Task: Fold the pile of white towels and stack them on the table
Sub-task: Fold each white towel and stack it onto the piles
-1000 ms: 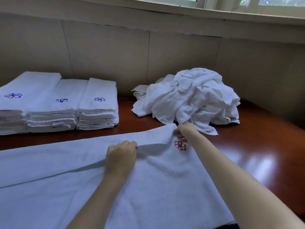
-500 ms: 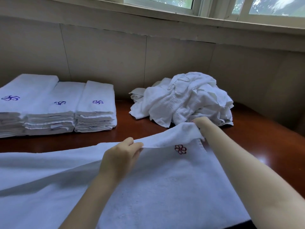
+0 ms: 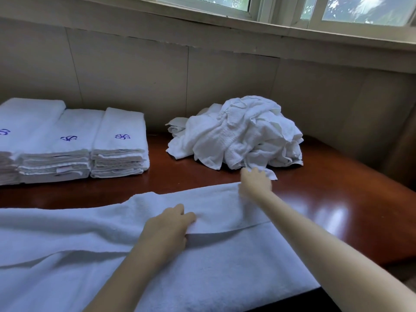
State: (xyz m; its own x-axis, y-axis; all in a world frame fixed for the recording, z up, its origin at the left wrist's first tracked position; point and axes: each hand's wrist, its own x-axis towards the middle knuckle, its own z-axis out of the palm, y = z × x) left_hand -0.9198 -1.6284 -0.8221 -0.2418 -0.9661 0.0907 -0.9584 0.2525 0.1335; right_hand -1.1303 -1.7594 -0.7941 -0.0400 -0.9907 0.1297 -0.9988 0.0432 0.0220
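Towels are our job, and we think the job is partway done. One big white towel [image 3: 225, 266] lies spread flat under both our hands. Its far long side is turned over toward us as a flap.

Our left hand [image 3: 166, 228] has its fingers curled on the near edge of that flap, with the thumb tucked under, so it holds the cloth. Our right hand [image 3: 255, 183] sits on the far corner of the flap, farther out than the left hand. We cannot tell if it pinches the corner or only presses it down.

Just past the right hand is the pile [image 3: 236, 134], a messy heap of white cloth. One loose end of it lies just beside our fingers. We cannot count how many towels are in it.

Far out to the left of the left hand stand three stacks [image 3: 121, 140] of folded towels, side by side, each with a small purple flower on top. So that part is done.

This towel looks like it has only its first fold. It needs more folds, then a place on a stack, and then the heap comes next.

All of it rests on the shiny red-brown table [image 3: 337, 210]. Past the heap is a plain wall [image 3: 225, 75], with a window [image 3: 360, 10] above it.
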